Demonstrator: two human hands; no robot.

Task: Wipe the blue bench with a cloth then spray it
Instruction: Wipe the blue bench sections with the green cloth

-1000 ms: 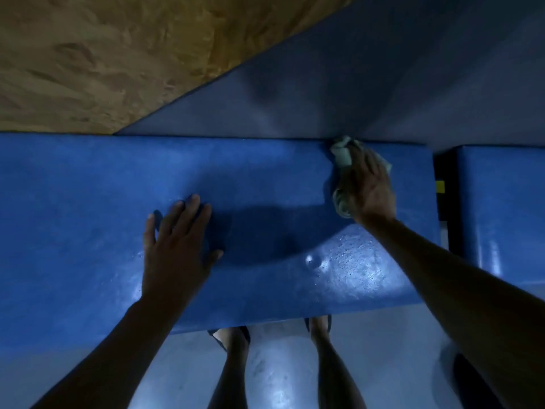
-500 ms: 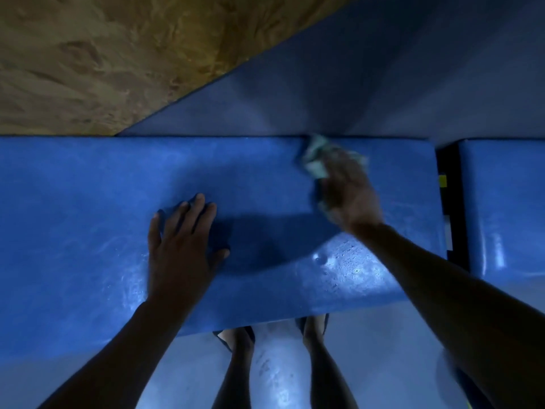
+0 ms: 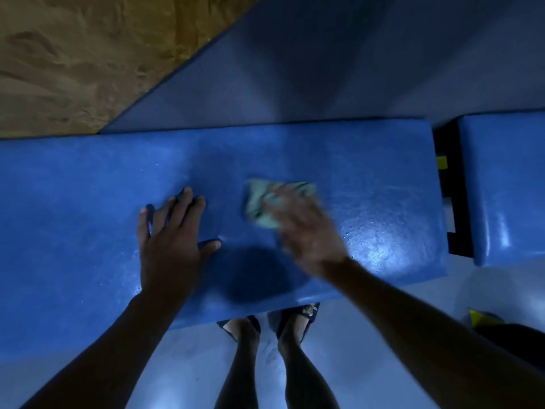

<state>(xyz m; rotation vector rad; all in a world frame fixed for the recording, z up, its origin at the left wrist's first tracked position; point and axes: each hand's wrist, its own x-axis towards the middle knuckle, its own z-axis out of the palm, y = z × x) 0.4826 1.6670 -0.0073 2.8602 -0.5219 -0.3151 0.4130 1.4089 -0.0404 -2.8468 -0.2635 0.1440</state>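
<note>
The blue padded bench (image 3: 73, 216) runs across the view from the left edge to the right. My left hand (image 3: 169, 234) lies flat on its top, fingers spread and straight, left of centre. My right hand (image 3: 306, 231), blurred with motion, presses a crumpled pale green cloth (image 3: 259, 203) onto the bench top just right of the left hand. The cloth sticks out past the fingers toward the far left. The bench surface to the right of the cloth glistens with small wet drops (image 3: 374, 246). No spray bottle is in view.
A second blue pad (image 3: 507, 187) lies at the right, past a black gap with a yellow tag (image 3: 441, 162). A wooden board (image 3: 73, 54) and a grey-blue wall panel (image 3: 324, 69) stand behind. My legs and sandalled feet (image 3: 298, 317) stand on pale floor below.
My right hand has swept the cloth from the bench's far edge toward me and to the left, close to the left hand. The left hand has stayed flat in place.
</note>
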